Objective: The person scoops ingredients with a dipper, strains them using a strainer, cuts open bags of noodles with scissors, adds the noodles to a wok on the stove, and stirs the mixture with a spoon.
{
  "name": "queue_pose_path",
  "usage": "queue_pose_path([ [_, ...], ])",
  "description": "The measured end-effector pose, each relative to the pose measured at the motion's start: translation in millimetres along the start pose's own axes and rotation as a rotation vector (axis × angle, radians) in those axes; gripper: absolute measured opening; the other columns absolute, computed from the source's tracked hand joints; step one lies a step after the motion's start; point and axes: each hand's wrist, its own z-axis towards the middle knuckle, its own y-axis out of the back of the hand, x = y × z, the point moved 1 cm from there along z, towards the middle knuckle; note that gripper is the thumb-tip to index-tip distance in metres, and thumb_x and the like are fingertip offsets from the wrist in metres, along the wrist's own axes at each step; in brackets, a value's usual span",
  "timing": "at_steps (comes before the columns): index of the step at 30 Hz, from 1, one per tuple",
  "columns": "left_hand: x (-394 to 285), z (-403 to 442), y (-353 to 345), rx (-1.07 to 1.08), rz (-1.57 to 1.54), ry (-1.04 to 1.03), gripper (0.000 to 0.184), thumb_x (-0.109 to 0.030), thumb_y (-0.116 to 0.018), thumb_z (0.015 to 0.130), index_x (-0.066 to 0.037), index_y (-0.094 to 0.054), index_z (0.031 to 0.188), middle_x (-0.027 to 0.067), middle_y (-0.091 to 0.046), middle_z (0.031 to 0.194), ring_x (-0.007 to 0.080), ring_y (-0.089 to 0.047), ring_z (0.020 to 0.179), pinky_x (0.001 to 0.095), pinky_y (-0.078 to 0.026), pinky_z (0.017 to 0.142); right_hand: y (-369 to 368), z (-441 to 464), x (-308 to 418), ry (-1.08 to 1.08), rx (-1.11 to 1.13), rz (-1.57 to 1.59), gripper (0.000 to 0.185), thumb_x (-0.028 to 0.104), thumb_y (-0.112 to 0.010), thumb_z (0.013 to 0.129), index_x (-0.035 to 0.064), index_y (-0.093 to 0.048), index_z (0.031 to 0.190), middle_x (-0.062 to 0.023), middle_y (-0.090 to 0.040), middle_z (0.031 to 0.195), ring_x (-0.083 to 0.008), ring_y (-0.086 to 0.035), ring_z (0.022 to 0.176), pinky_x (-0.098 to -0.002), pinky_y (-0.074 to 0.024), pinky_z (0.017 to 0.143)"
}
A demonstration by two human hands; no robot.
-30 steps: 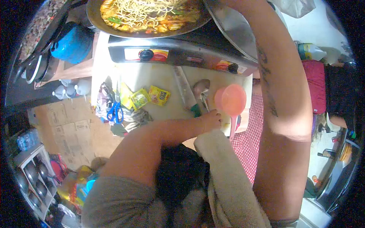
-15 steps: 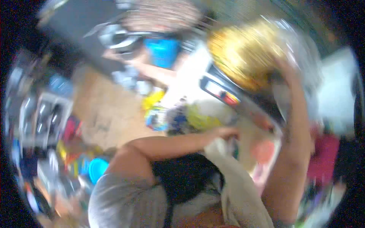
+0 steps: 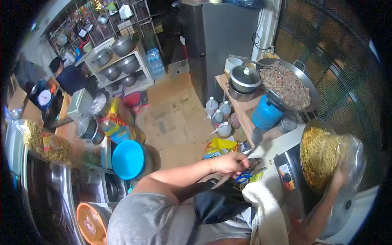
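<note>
At the right, my right hand [image 3: 339, 174] grips a clear plastic bag [image 3: 356, 157] over a mass of yellow noodles [image 3: 320, 157]. The noodles lie in a wide dark pan [image 3: 305, 132] on a black stove [image 3: 288, 177] with a colourful label. In the middle, my left hand [image 3: 230, 163] is closed, its fingers curled. A blurred pale streak runs up and right from it, and I cannot make out what is in the fingers. Just below it are blue-handled scissors [image 3: 243, 177]. A white towel [image 3: 261, 200] hangs beside the stove, against my body.
A large pan of chopped meat [image 3: 286, 83] stands at the upper right, near a lidded pot [image 3: 245, 77] and a blue container [image 3: 266, 112]. Several jugs [image 3: 218, 116] stand on the cardboard-covered floor [image 3: 171, 110]. At left are a turquoise basin [image 3: 128, 159] and a person [image 3: 71, 79].
The view has swung and sharpened from a blur. My right hand stays at the bag and noodles. My left hand has moved from beside the towel to above the scissors.
</note>
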Motion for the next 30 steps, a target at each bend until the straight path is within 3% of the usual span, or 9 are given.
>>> queue_pose_path([
  [3, 10, -16, 9, -0.051, 0.160, 0.166, 0.040, 0.005, -0.051, 0.081, -0.011, -0.053, 0.118, 0.0064, -0.061, 0.090, 0.0093, -0.059, 0.064, 0.0247, -0.048, 0.051, 28, -2, 82, 0.051, 0.014, -0.438, 0.044, 0.037, -0.053, 0.097, 0.0011, -0.062, 0.121, -0.0166, -0.065, 0.118, -0.0293, -0.061, 0.109, -0.0386, -0.0447, 0.095],
  [6, 5, -28, 5, -0.101, 0.313, 0.062, 0.057, 0.007, -0.054, 0.076, -0.015, -0.048, 0.129, 0.0098, -0.061, 0.105, 0.0150, -0.063, 0.074, 0.0294, -0.052, 0.060, 22, -4, 79, 0.030, 0.082, -0.186, 0.041, 0.034, -0.054, 0.097, 0.0015, -0.064, 0.119, -0.0184, -0.065, 0.117, -0.0315, -0.060, 0.109, -0.0398, -0.0451, 0.093],
  [11, -11, 23, -12, -0.158, 0.626, -0.396, 0.061, 0.003, -0.061, 0.079, -0.005, -0.039, 0.135, 0.0127, -0.063, 0.112, 0.0268, -0.063, 0.090, 0.0372, -0.051, 0.080, 24, -20, 82, 0.104, 0.130, -0.289, 0.045, 0.034, -0.055, 0.095, 0.0076, -0.054, 0.132, -0.0172, -0.056, 0.132, -0.0323, -0.054, 0.119, -0.0411, -0.0420, 0.101],
  [13, -42, 34, -28, -0.253, 0.638, -0.436, 0.056, -0.001, -0.063, 0.082, -0.003, -0.040, 0.133, 0.0119, -0.066, 0.104, 0.0240, -0.064, 0.081, 0.0359, -0.053, 0.073, 29, -28, 77, 0.157, 0.188, -0.356, 0.045, 0.032, -0.053, 0.095, 0.0088, -0.053, 0.134, -0.0168, -0.054, 0.132, -0.0335, -0.053, 0.120, -0.0438, -0.0414, 0.102],
  [14, -53, 34, -34, -0.196, 0.462, -0.164, 0.032, -0.013, -0.064, 0.090, -0.003, -0.051, 0.118, 0.0078, -0.066, 0.082, 0.0166, -0.062, 0.065, 0.0308, -0.051, 0.059, 34, -30, 80, 0.178, 0.236, -0.385, 0.043, 0.030, -0.052, 0.095, 0.0087, -0.054, 0.133, -0.0171, -0.053, 0.131, -0.0346, -0.052, 0.121, -0.0458, -0.0414, 0.102],
  [17, -17, 45, -35, 0.062, 0.245, 0.145, 0.019, -0.024, -0.059, 0.096, -0.005, -0.056, 0.099, 0.0028, -0.060, 0.068, 0.0089, -0.055, 0.052, 0.0256, -0.046, 0.048, 42, -30, 95, 0.246, 0.383, -0.454, 0.039, 0.023, -0.047, 0.095, 0.0085, -0.055, 0.130, -0.0178, -0.051, 0.128, -0.0379, -0.050, 0.121, -0.0516, -0.0414, 0.103],
  [23, 40, 75, -30, -0.001, 0.363, -0.047, 0.024, -0.025, -0.058, 0.098, -0.005, -0.054, 0.084, -0.0021, -0.052, 0.067, 0.0066, -0.051, 0.068, 0.0253, -0.044, 0.060, 70, -26, 196, 0.109, 0.125, -0.357, 0.055, 0.038, -0.057, 0.092, 0.0128, -0.046, 0.140, -0.0165, -0.047, 0.142, -0.0346, -0.047, 0.127, -0.0437, -0.0371, 0.106],
  [27, 15, 98, -37, -0.027, 0.539, -0.273, 0.020, -0.018, -0.058, 0.096, -0.005, -0.059, 0.111, 0.0011, -0.057, 0.089, 0.0086, -0.053, 0.080, 0.0266, -0.046, 0.078, 50, -9, 178, 0.022, 0.156, -0.385, 0.061, 0.045, -0.057, 0.089, 0.0127, -0.047, 0.140, -0.0175, -0.048, 0.141, -0.0355, -0.047, 0.127, -0.0444, -0.0367, 0.106],
  [30, 15, 112, -43, 0.108, 0.337, -0.168, 0.033, -0.019, -0.055, 0.098, -0.009, -0.051, 0.129, 0.0009, -0.055, 0.091, 0.0092, -0.054, 0.075, 0.0269, -0.049, 0.073, 32, 14, 156, -0.076, 0.217, -0.413, 0.065, 0.050, -0.057, 0.087, 0.0126, -0.048, 0.139, -0.0183, -0.048, 0.140, -0.0362, -0.046, 0.127, -0.0449, -0.0364, 0.106],
])
